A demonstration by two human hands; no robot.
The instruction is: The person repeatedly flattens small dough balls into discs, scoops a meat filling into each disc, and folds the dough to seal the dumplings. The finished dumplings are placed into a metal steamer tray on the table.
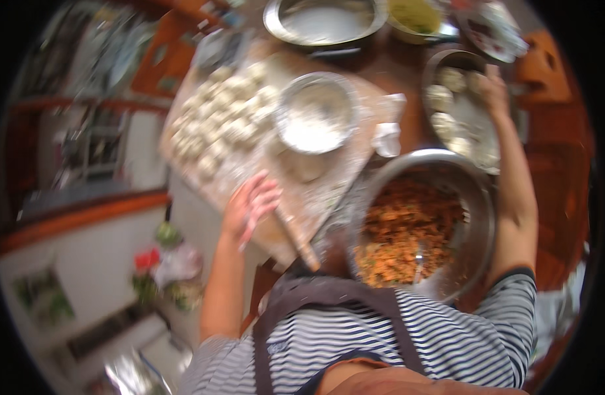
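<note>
My left hand (255, 202) is raised over the near edge of a floured board (351, 182), its fingers apart and nothing in them. Beside it a wooden rolling pin (297, 239) lies at a slant. My right hand (492, 91) reaches into a metal pan (472, 126) holding several pleated, stuffed dough buns (440, 98). Its fingers are at a pale bun at the pan's far side; blur hides whether they grip it. Between my arms stands a large steel bowl (428, 157) of orange-brown chopped filling (406, 232), with a spoon (419, 261) in it.
Many dough pieces (228, 111) cover the board's left half, beside a metal bowl of flour (314, 116). A crumpled white cloth or paper (388, 138) lies at the board's right. Farther back are a wide metal basin (327, 22) and a yellowish bowl (413, 19).
</note>
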